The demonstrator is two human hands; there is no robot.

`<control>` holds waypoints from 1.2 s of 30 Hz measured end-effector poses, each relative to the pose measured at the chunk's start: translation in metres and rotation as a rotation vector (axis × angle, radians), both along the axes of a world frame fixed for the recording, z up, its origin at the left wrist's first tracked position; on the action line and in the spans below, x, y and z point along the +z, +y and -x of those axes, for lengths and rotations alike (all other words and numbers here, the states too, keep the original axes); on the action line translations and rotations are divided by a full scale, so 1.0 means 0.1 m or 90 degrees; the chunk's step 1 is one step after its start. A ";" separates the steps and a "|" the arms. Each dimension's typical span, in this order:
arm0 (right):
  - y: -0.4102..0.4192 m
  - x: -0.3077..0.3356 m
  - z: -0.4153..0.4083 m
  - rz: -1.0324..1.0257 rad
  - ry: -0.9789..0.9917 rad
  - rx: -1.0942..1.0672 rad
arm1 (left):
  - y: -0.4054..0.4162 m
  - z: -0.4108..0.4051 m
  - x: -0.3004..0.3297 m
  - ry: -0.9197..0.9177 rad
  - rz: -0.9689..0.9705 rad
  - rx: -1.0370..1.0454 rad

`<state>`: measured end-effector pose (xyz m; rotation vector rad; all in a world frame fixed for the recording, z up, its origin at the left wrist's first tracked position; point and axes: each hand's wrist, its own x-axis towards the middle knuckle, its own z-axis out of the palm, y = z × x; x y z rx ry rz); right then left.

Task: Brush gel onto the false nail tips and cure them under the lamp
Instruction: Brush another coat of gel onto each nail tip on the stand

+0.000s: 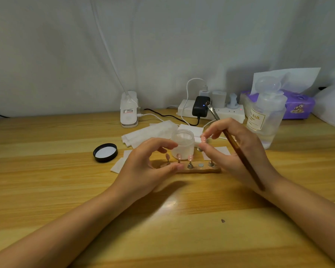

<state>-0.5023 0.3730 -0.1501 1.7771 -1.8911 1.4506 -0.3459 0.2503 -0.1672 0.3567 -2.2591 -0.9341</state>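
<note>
A wooden holder strip (203, 169) lies mid-table with several small metal stands; three carry pink false nail tips (190, 157), and one round magnet spot (201, 165) is bare. My right hand (238, 151) pinches a lifted stand with a pink nail tip (203, 140) between thumb and forefinger. The same hand keeps a brown-handled brush (244, 159) tucked along its fingers, with the bristle end pointing up and away. My left hand (147, 167) hovers at the strip's left end with loosely curled fingers, its thumb resting against the strip's front. Behind the strip stands an open frosted gel jar (183, 142).
The jar's black lid (105, 152) lies upturned to the left. White wipes (153, 131) are spread behind the jar. A white clip lamp (129, 111), a power strip (230, 114) with plugs, a clear bottle (267, 117) and a purple tissue pack (298, 105) line the back.
</note>
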 end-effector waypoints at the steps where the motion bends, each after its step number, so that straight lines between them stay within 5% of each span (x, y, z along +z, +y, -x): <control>1: 0.01 0.00 0.03 -0.018 0.007 0.002 | 0.00 0.00 0.00 -0.013 -0.011 0.000; 11: 0.04 -0.04 0.13 -0.145 0.014 0.063 | -0.02 0.01 -0.03 -0.083 -0.020 0.026; 36: 0.06 -0.06 0.28 -0.182 -0.079 0.074 | -0.04 -0.01 -0.06 -0.098 -0.013 0.068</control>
